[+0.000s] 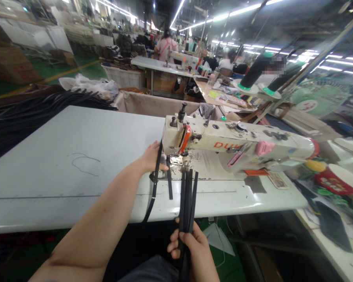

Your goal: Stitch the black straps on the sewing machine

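Observation:
My left hand (150, 157) lies on the table beside the sewing machine's (206, 135) needle area, its thumb and fingers apart. A long black strap (154, 182) runs down in front of this hand and over the table's front edge, partly hiding the fingers. Close to the thumb, a short black strip (170, 184) lies by the presser foot (176, 159). My right hand (191, 239) is closed around a bundle of narrow black strips (188, 196) at the table's front edge. The strips' upper ends fan out toward the machine bed.
Loose dark thread (85, 164) lies on the white tabletop (47, 156). A heap of black straps (41, 113) is at the left. Thread cones (255, 72) stand behind the machine, and a red-and-white tub (339, 179) stands at the right. A person (166, 45) sits farther back.

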{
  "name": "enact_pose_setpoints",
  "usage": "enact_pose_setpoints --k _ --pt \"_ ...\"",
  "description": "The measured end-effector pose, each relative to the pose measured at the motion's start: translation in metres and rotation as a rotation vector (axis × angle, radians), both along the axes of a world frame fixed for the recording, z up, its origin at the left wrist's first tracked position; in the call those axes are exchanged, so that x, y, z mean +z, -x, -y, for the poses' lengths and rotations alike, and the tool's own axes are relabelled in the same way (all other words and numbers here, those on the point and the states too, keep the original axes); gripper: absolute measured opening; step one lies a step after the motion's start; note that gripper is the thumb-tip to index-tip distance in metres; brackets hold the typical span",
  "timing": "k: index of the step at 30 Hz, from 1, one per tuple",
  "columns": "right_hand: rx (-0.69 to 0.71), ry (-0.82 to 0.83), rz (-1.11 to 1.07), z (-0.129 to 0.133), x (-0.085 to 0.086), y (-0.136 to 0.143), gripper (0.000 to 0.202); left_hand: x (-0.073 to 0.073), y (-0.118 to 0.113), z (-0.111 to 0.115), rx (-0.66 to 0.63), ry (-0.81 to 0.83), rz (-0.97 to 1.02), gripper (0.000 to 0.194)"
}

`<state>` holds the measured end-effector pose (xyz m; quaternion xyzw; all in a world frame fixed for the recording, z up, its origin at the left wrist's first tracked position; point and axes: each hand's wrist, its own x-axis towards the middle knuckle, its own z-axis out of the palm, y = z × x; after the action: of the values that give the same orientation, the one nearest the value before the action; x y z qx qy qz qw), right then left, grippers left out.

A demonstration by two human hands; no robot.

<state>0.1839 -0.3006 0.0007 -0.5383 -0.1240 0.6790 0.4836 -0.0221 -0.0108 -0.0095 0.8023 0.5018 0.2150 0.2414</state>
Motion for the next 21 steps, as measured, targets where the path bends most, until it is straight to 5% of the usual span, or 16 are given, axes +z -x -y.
enact_pose_setpoints --k 6,13,21 --pt "0.0 0.002 -0.001 0.001 -0.001 0.004 0.042 0.006 0.0 0.001 -0.013 0.009 -0.059 0.096" --pt "-0.03 -0.066 0.056 -0.001 -0.006 0.006 0.063 0.006 -0.003 0.0 -0.007 0.037 -0.14 0.093" --pt "-0.036 -0.05 0.102 0.0 -0.01 0.0 0.048 0.011 -0.005 0.004 0.035 0.046 -0.063 0.092"
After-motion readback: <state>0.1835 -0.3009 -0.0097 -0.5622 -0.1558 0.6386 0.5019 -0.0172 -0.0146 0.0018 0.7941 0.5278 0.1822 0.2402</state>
